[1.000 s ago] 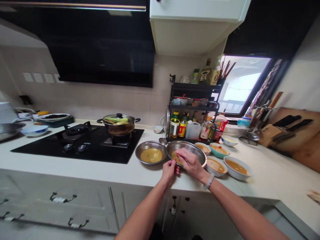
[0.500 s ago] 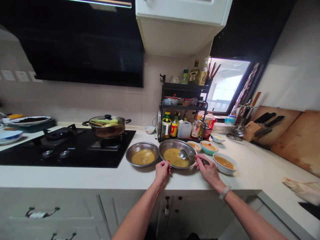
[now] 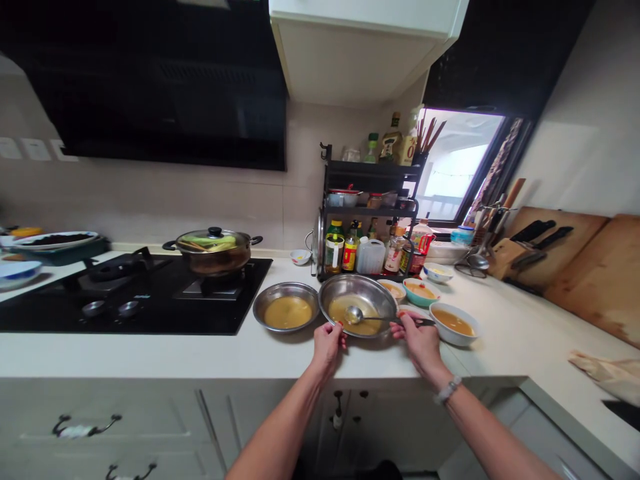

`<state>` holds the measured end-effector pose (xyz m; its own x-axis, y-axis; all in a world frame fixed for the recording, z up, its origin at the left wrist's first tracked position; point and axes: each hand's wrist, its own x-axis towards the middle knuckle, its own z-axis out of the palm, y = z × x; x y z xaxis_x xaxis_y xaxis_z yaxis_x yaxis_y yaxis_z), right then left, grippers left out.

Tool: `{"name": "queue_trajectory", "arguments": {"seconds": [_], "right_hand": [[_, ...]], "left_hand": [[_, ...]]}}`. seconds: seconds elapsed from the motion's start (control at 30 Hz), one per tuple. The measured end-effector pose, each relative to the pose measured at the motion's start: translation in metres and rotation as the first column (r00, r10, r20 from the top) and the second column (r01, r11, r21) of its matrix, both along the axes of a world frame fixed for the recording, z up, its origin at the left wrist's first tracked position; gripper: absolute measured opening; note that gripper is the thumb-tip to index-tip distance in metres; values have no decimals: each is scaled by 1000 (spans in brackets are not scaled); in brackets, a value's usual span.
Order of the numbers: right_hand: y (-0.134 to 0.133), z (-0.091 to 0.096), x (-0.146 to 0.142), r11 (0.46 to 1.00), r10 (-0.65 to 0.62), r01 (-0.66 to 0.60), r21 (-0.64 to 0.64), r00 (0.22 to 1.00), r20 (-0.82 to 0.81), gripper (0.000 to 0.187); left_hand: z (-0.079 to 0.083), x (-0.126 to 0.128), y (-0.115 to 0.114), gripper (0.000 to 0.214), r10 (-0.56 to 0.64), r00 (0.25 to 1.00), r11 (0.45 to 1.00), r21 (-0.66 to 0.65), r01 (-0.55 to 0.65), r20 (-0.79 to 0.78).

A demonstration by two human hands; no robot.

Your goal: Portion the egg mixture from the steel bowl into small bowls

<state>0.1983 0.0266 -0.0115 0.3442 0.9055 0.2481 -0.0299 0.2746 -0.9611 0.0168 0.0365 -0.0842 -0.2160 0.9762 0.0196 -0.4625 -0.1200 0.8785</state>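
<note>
My left hand pinches the near left rim of a steel bowl that holds yellowish liquid. My right hand is closed round the dark handle of a metal spoon, whose round head lies in the liquid left of the bowl's middle. A second steel bowl with similar liquid stands just left of the first. Right of my right hand is a white bowl of orange-brown liquid. Behind it are a turquoise-rimmed bowl and a smaller bowl, both with orange contents.
A lidded pot sits on the black gas hob to the left. Behind the bowls stands a black rack with bottles. To the right are a knife block, cutting boards and a cloth.
The spoon head has moved left and slightly down in the bowl, and its handle lies flatter. My right hand has shifted slightly right; my left hand stays at the rim.
</note>
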Motion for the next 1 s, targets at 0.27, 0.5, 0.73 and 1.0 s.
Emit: {"name": "queue_trajectory", "arguments": {"seconds": [0.27,0.5,0.73,1.0], "right_hand": [[0,14,-4,999,50,-51,-8,990,-134,25],[3,34,-12,998,64,-61,32,994,-93,28],[13,53,-47,988,137,-134,73,990,-40,23],[2,42,-100,928,233,-323,188,893,385,30]], "left_hand": [[-2,1,1,33,12,1000,1000,-17,-13,-21],[0,1,0,33,8,1000,1000,-11,-8,-21],[4,2,-2,34,15,1000,1000,-14,-15,-23],[3,4,0,34,23,999,1000,-18,-23,-23]]}}
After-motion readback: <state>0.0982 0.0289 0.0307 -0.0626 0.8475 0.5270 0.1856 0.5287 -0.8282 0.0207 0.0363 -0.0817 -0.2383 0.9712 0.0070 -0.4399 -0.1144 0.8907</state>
